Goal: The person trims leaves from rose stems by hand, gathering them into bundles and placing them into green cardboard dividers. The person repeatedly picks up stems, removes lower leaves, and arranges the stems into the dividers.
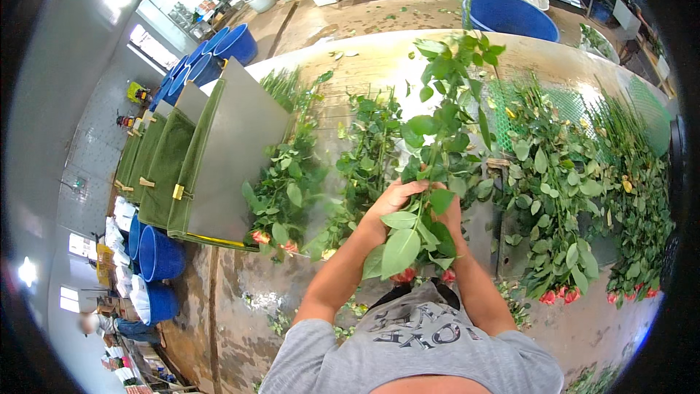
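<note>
Over the near edge of the table, my left hand point(402, 197) is closed around the leafy rose stems point(437, 142). My right hand point(449, 213) grips the same stems from the other side, its fingers largely covered by leaves. These stems point away from me, and their red-pink rose blooms point(403, 275) hang close to my shirt. Left of my hands lie loose rose stems point(369, 158) and a bunch of roses point(290, 175) with pink-orange heads. To the right rests another bunch of roses point(552, 202), heads toward me.
Upright grey panels point(240, 158) with green cloth and clips stand at the left. A further rose bunch point(637, 202) and green plastic mesh point(651, 115) occupy the table's right end. Beyond the table point(383, 46) is a blue tub point(511, 16). Blue buckets point(158, 254) and a person point(120, 325) are at left.
</note>
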### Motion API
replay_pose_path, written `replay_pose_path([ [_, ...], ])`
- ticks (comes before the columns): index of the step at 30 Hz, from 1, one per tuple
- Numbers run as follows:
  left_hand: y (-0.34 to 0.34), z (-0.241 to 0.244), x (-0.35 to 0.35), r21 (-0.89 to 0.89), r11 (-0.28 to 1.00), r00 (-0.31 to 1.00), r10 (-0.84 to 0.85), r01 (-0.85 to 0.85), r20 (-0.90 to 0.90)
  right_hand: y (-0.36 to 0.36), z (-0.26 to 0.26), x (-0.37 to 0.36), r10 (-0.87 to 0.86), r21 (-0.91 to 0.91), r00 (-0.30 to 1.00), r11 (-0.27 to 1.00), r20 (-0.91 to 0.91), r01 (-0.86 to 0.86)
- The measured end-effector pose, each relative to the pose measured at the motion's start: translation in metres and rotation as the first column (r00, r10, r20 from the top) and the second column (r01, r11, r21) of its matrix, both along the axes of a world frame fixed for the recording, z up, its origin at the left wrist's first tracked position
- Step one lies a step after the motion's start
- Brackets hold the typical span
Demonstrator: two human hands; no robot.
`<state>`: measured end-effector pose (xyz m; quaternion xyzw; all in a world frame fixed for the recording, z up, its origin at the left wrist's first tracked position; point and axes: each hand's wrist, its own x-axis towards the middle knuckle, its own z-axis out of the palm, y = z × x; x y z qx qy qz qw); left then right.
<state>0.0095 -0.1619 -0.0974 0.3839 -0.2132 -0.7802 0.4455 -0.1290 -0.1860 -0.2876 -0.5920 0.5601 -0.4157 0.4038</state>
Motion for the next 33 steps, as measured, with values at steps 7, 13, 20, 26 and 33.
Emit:
replay_pose_path([
  [7,-0.008,0.010,-0.021,-0.096,0.995,0.993,0.029,-0.039,-0.110,0.023,-0.004,0.004,0.020,-0.066,0.974,0.997,-0.225,-0.035],
  [13,0.020,0.044,0.040,-0.393,0.873,0.957,0.278,-0.289,-0.085,0.036,-0.019,0.002,-0.155,-0.085,0.974,0.986,-0.167,0.143],
  [20,0.180,0.223,0.224,-0.820,0.350,0.286,0.928,-0.453,0.239,0.014,-0.024,-0.005,-0.190,0.051,0.934,0.975,-0.304,0.215],
  [26,0.239,0.295,0.386,-0.859,0.285,0.182,0.957,-0.425,0.227,0.001,-0.032,-0.007,-0.223,0.016,0.810,0.961,-0.543,0.276],
  [33,0.163,0.201,0.543,-0.710,0.579,0.435,0.803,-0.401,0.409,-0.025,-0.042,-0.016,-0.235,0.041,0.661,0.927,-0.712,0.374],
])
